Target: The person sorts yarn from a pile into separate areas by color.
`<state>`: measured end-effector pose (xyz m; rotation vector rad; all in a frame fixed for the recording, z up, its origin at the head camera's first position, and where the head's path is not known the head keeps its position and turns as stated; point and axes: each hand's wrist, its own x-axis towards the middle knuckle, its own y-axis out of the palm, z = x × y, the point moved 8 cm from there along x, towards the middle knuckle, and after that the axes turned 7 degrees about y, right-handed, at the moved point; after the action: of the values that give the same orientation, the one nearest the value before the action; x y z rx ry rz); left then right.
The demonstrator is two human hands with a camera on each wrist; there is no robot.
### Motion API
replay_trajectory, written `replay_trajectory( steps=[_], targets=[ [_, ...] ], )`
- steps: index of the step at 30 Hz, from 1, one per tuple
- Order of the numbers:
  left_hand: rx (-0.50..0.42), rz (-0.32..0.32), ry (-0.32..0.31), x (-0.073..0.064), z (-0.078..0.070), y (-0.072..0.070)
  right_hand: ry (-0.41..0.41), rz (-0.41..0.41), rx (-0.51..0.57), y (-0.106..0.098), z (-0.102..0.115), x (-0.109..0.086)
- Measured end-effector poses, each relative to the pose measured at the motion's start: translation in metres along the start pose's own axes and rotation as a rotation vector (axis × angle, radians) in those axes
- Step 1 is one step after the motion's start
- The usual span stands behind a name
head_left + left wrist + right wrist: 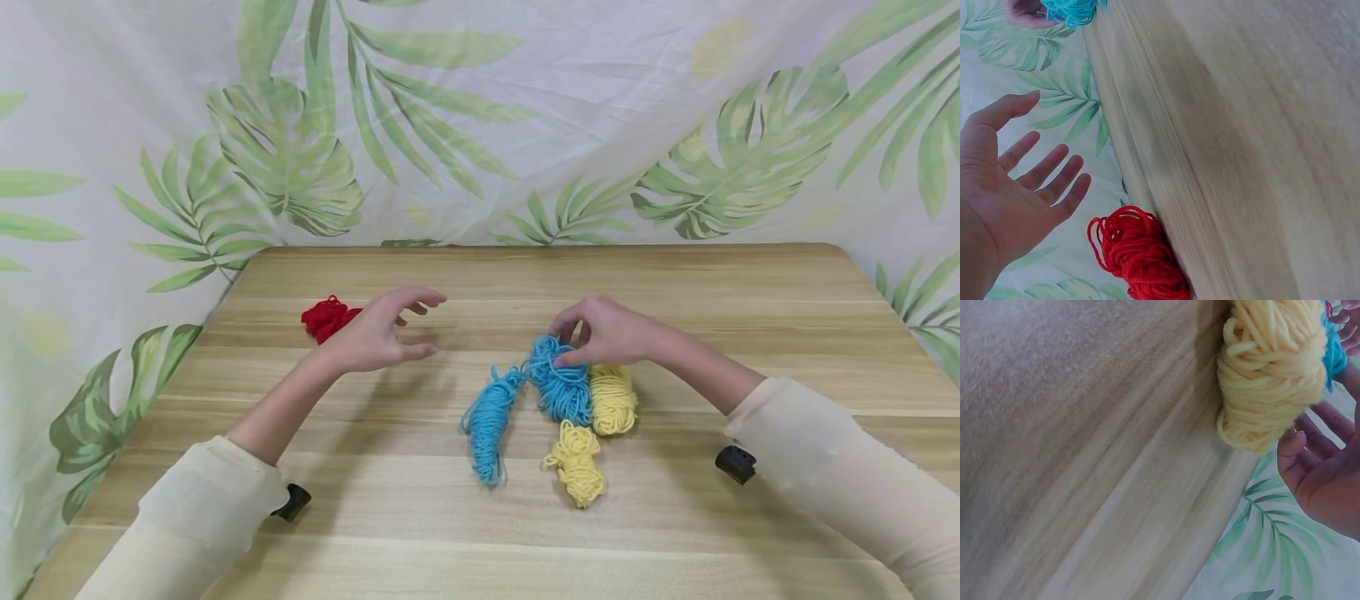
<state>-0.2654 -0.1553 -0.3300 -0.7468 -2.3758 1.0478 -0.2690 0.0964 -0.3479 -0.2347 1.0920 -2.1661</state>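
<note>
In the head view my right hand [607,329] grips the top of a larger blue yarn bundle [561,383], thumb on its near side. Against that bundle's right side lies a yellow yarn ball [613,400], which hides most of the blue in the right wrist view. A smaller yellow bundle [579,467] and a slim blue yarn bundle [490,425] lie nearer me. My left hand [382,333] hovers with fingers spread and nothing in them. Beyond its wrist sits a red yarn bundle [326,318], partly hidden by the hand; the left wrist view shows red loops [1141,256].
The wooden table [420,533] reaches back to a leaf-printed cloth [585,100] hanging behind it. A black clip-like piece [292,502] shows at the left sleeve, and another black piece [735,464] at the right sleeve.
</note>
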Motion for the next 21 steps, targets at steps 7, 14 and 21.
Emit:
replay_trajectory(
  steps=[7,14,21],
  targets=[
    [-0.003,0.009,-0.001,0.0011,-0.0006,0.0032,-0.065,-0.02,-0.013,0.0039,0.001,0.0025],
    [0.0,0.012,0.002,0.0012,-0.0027,0.0042,-0.092,-0.026,0.0,0.0064,0.0015,0.0039],
    [-0.011,0.02,0.001,0.0021,-0.0032,0.0071,-0.073,-0.038,0.031,0.0046,-0.0009,0.0036]
  ],
)
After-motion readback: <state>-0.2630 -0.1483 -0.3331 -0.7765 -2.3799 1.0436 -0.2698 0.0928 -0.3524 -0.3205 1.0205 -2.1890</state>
